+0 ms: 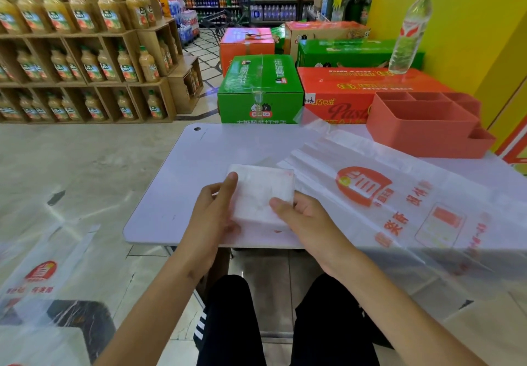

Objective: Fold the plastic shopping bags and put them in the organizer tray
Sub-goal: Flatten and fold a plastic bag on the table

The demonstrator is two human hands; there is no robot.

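— Supermarket aisles are filling the upper frame; how's the bench going?
— I'm pinching one folded bag mid-frame, left hand and right hand. Flat bag is waiting; organizer tray, upper right, looks empty.

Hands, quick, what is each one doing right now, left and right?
Left hand: grips the left edge of the folded bag, thumb on top.
Right hand: holds the folded bag's right side, thumb pressing on top.
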